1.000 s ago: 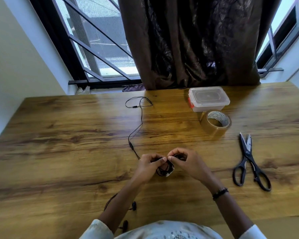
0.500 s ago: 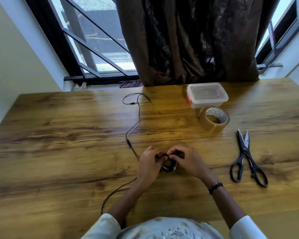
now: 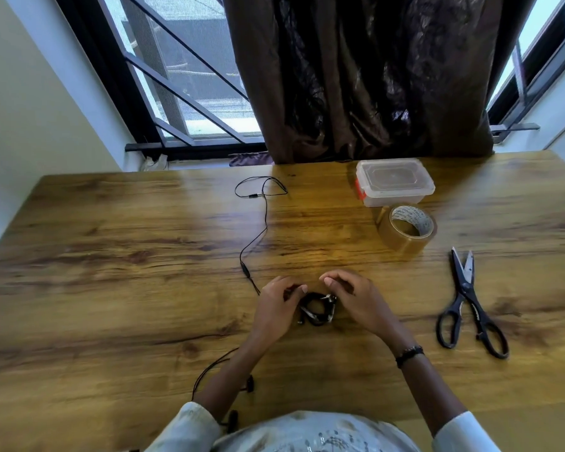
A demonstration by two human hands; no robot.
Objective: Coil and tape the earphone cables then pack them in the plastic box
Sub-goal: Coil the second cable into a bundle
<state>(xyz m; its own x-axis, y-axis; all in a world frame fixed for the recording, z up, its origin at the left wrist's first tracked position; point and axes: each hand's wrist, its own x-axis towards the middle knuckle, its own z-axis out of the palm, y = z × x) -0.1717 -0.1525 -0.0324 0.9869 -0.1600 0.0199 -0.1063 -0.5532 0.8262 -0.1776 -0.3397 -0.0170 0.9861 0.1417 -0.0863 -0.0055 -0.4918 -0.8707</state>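
- Gripping a small black coiled earphone cable (image 3: 317,309) w/ both hands, low over the wooden tabletop (image 3: 111,272).
- Left hand (image 3: 276,309): fingers curled round the coil's left side, thumb tip up near the top of the coil.
- Right hand (image 3: 356,296): fingers bent over the coil's right side, pinching it; exact fingertip contact is blurred, can't tell more.
- Coil sits between the two hands, w/ pale shiny bits on it, maybe tape, too blurred to tell.
- Second earphone cable (image 3: 261,220), uncoiled, runs from just beyond the left hand away toward the window, ending in a loose loop at the far side of the tabletop.
- More thin black cable (image 3: 209,370) trails under the left forearm, w/ earbuds (image 3: 249,383) near the person's body.
- Clear plastic box (image 3: 393,182), lid on, red clasp on its left end: well beyond the right hand, far side.
- Brown packing tape roll (image 3: 406,228) just this side of the box, between box and right hand, touching or nearly touching the box.
- Black scissors (image 3: 468,305), blades slightly parted & pointing away, lie to the right of the right hand, apart from it.
- Black bead bracelet (image 3: 409,353) on the right wrist; light sleeves (image 3: 190,429) pushed up on both arms.
- Dark brown curtain (image 3: 366,76) & barred window (image 3: 183,93) beyond the tabletop.
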